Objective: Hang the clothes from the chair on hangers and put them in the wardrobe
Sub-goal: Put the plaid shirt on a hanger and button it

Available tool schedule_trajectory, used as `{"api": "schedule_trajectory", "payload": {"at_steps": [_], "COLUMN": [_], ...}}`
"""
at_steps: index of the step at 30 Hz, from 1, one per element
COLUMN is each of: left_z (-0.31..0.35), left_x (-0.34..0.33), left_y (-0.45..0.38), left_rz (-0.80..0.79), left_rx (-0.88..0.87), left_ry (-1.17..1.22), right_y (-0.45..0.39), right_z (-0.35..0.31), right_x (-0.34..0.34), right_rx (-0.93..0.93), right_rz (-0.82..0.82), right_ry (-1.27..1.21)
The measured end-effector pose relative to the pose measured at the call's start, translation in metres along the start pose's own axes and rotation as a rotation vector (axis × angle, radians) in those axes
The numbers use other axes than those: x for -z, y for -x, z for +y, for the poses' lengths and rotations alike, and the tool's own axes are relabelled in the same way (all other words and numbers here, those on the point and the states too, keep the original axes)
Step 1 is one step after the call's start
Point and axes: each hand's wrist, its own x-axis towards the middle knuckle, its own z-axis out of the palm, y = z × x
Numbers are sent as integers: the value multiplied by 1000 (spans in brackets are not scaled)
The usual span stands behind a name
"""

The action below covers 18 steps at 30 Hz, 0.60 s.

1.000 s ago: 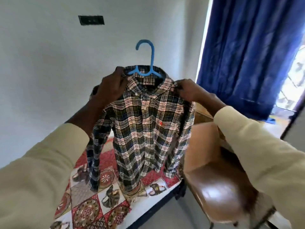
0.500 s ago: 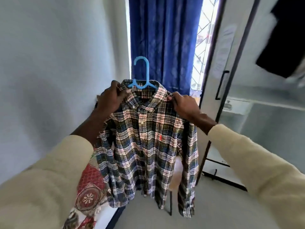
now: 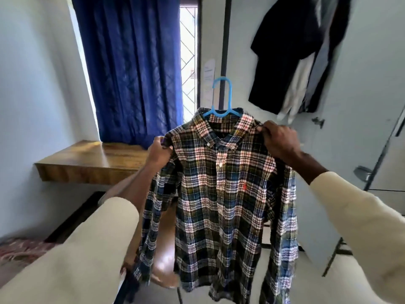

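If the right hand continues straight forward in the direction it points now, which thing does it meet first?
Probably the dark clothes hanging in the wardrobe, up and ahead of the right hand, which grips the plaid shirt; depth is unclear.

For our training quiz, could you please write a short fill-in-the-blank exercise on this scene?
1. The plaid shirt hangs on a ____ hanger.
2. Both hands, left and right, grip the shirt at its ____.
3. The curtain is ____.
4. Dark clothes hang at the upper ____.

Answers: blue; shoulders; blue; right
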Motion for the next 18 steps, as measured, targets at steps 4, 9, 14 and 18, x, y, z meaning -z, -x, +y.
{"api": "schedule_trajectory", "payload": {"at_steps": [4,9,14,18], "left_z": [51,120,174,223], "left_x": [-99,-220,-300,-329], "left_y": [-29,-59,-125,-190], "left_rz": [13,-27,-1,118], "left_rx": [40,33,118,100], "left_ry": [112,263,548,607], "right_y": [-29,-79,-144,-190], "right_z": [86,189,267,306], "right_x": [24,44,45,34], "right_rx": [-82,-121,-160,-161], "right_rz": [35,16,-23,-110], "right_ry": [65,80,-9,-144]}}
